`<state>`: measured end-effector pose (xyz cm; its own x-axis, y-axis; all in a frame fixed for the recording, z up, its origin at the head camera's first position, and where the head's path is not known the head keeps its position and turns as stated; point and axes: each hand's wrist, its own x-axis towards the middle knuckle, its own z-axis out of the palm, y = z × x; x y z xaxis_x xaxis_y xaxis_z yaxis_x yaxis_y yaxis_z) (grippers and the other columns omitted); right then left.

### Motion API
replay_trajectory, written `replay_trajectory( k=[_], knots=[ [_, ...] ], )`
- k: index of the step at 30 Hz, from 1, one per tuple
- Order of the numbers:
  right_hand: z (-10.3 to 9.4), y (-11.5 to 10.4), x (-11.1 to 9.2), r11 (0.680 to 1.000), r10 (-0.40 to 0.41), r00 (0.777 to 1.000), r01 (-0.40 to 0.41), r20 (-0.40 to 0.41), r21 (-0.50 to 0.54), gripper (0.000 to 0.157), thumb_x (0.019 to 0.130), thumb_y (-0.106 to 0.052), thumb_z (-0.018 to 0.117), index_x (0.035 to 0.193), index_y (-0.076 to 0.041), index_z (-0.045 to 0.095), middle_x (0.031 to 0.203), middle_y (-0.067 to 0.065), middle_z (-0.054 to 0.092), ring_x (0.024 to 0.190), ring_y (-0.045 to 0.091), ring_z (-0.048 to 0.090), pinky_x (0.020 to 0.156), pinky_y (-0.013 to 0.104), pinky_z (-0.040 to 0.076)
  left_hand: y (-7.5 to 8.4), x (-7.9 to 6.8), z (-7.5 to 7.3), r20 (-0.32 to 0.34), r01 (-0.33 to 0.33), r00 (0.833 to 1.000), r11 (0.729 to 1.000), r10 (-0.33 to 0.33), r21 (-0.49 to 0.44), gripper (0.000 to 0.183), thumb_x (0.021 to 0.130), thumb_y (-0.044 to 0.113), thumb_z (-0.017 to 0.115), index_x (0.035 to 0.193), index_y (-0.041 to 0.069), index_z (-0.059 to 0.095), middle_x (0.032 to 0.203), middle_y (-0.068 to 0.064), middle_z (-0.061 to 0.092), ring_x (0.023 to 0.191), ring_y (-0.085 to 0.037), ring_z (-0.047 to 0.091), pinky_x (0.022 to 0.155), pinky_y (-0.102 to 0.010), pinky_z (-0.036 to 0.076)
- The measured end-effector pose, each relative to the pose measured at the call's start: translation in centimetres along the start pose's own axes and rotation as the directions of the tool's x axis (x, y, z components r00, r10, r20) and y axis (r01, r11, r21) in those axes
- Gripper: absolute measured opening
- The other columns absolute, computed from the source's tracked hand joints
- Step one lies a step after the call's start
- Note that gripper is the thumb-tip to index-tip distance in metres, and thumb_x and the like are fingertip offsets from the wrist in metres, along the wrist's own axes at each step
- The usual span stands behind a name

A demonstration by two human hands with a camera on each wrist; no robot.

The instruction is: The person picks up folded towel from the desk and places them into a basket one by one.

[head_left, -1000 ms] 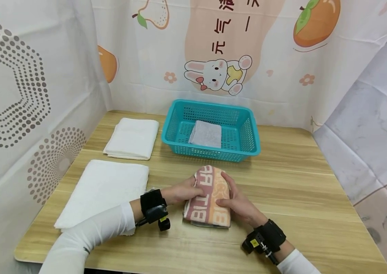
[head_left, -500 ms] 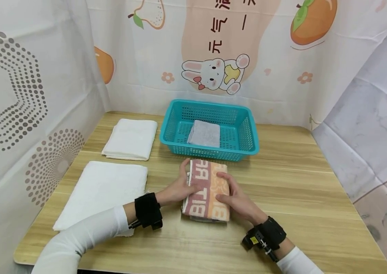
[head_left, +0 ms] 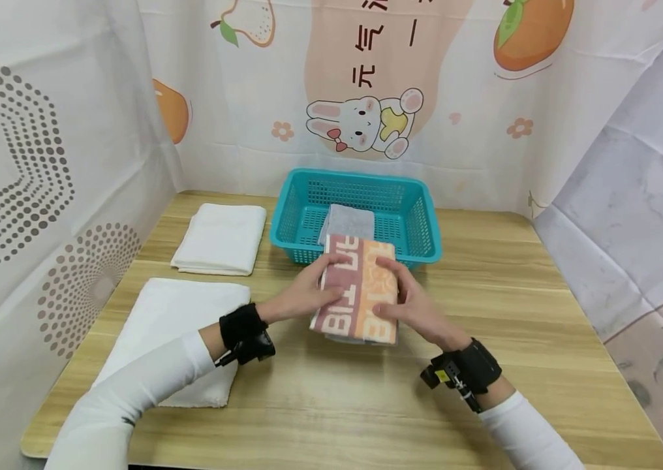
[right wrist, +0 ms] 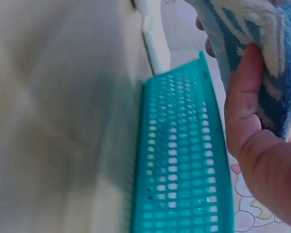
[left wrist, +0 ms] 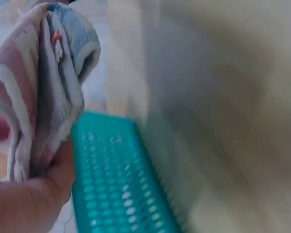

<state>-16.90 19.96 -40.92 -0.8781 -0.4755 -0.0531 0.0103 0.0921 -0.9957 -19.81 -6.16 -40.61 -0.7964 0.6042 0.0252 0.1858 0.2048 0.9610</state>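
A folded towel (head_left: pixel 361 294) with mauve and orange bands and pale lettering is held up between both hands, its far edge overlapping the basket's front rim in the head view. My left hand (head_left: pixel 310 290) grips its left side, thumb on top. On the opposite side my right hand (head_left: pixel 416 303) holds it the same way, thumb on the top face. The left wrist view shows the towel's stacked layers (left wrist: pixel 53 92) edge-on, some of them blue. Blue and white cloth (right wrist: pixel 262 58) shows by the fingers in the right wrist view.
A teal plastic basket (head_left: pixel 432 225) stands at the back of the wooden table (head_left: pixel 484 274), with a folded grey towel (head_left: pixel 348 220) inside. Two folded white towels lie at the left, a smaller one (head_left: pixel 222 238) behind a larger one (head_left: pixel 181 326). A printed curtain (head_left: pixel 249 98) hangs behind.
Both hands have carried the folded towel up and forward from the table toward the basket. Earlier, the left hand shifted its hold along the towel's left edge.
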Motion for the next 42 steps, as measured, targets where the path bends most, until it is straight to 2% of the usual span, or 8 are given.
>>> replay_trajectory(
  k=[7,15,19,25,31,36,39,42],
  knots=[
    [-2.2,-2.3,3.0,0.998,-0.019,0.991,0.010,-0.133,-0.062,0.075,0.093,-0.005,0.066,0.155,-0.014,0.026,0.149,0.018,0.035,0.116,0.028,0.054,0.083,0.030,0.055,2.7,3.1,-3.3,0.037,-0.002,0.999,0.991,-0.003,0.133,0.088,0.088,0.013,0.073,0.157,0.018,0.020,0.136,-0.011,0.044,0.109,-0.024,0.055,0.091,-0.036,0.052],
    [-4.2,-5.4,7.6,0.998,-0.033,0.966,0.016,-0.257,-0.066,0.072,0.093,-0.003,0.064,0.155,-0.016,0.030,0.151,0.014,0.034,0.124,0.030,0.049,0.086,0.028,0.053,4.4,8.0,-6.6,-0.032,-0.034,0.999,0.978,0.041,0.205,0.084,0.090,0.006,0.069,0.158,0.017,0.021,0.139,-0.008,0.042,0.103,-0.023,0.055,0.088,-0.034,0.049],
    [-5.3,-6.2,9.7,0.999,-0.039,0.958,0.029,-0.285,-0.042,0.070,0.093,-0.001,0.061,0.155,-0.016,0.031,0.153,0.012,0.030,0.128,0.029,0.046,0.094,0.032,0.049,5.0,10.3,-7.5,-0.083,-0.042,0.994,0.966,0.065,0.254,0.077,0.093,0.002,0.065,0.157,0.015,0.023,0.147,-0.011,0.037,0.111,-0.023,0.049,0.090,-0.033,0.046],
    [-6.4,-5.5,11.7,0.996,-0.027,0.955,0.000,-0.297,-0.090,0.072,0.093,-0.002,0.061,0.157,-0.016,0.029,0.155,0.009,0.029,0.127,0.027,0.046,0.097,0.036,0.048,4.6,13.2,-7.8,-0.135,-0.032,0.986,0.914,0.094,0.405,0.066,0.091,-0.005,0.061,0.151,0.008,0.036,0.147,-0.017,0.037,0.119,-0.026,0.042,0.092,-0.034,0.045],
    [-6.8,-3.9,12.9,0.979,0.001,0.972,-0.048,-0.233,-0.198,0.076,0.093,0.002,0.058,0.159,-0.013,0.023,0.162,0.009,0.022,0.133,0.030,0.039,0.093,0.036,0.043,3.2,14.5,-7.6,-0.121,0.052,0.993,0.860,0.011,0.508,0.064,0.090,-0.007,0.057,0.150,0.005,0.036,0.145,-0.019,0.037,0.119,-0.030,0.036,0.088,-0.035,0.039],
    [-6.5,-3.0,13.5,0.960,0.056,0.987,-0.095,-0.153,-0.264,0.075,0.095,0.002,0.054,0.159,-0.012,0.019,0.165,0.009,0.016,0.140,0.031,0.031,0.093,0.051,0.039,1.7,14.6,-7.8,-0.110,0.130,0.990,0.841,-0.085,0.526,0.066,0.089,-0.008,0.055,0.150,0.006,0.034,0.141,-0.022,0.036,0.113,-0.030,0.037,0.083,-0.037,0.037],
    [-6.3,-2.5,13.7,0.945,0.102,0.986,-0.136,-0.129,-0.296,0.074,0.095,0.002,0.052,0.159,-0.010,0.019,0.165,0.012,0.016,0.131,0.033,0.037,0.089,0.052,0.039,0.8,14.7,-7.6,-0.095,0.170,0.985,0.831,-0.141,0.529,0.068,0.091,-0.006,0.056,0.152,0.006,0.031,0.138,-0.023,0.035,0.108,-0.030,0.039,0.080,-0.035,0.040],
    [-6.1,-2.3,14.0,0.932,0.144,0.981,-0.178,-0.128,-0.315,0.074,0.094,0.004,0.052,0.159,-0.010,0.021,0.164,0.014,0.018,0.118,0.030,0.043,0.081,0.045,0.041,0.2,14.8,-7.4,-0.077,0.197,0.980,0.824,-0.185,0.532,0.069,0.091,-0.007,0.056,0.153,0.007,0.029,0.138,-0.023,0.034,0.108,-0.029,0.040,0.078,-0.033,0.041]
  ],
)
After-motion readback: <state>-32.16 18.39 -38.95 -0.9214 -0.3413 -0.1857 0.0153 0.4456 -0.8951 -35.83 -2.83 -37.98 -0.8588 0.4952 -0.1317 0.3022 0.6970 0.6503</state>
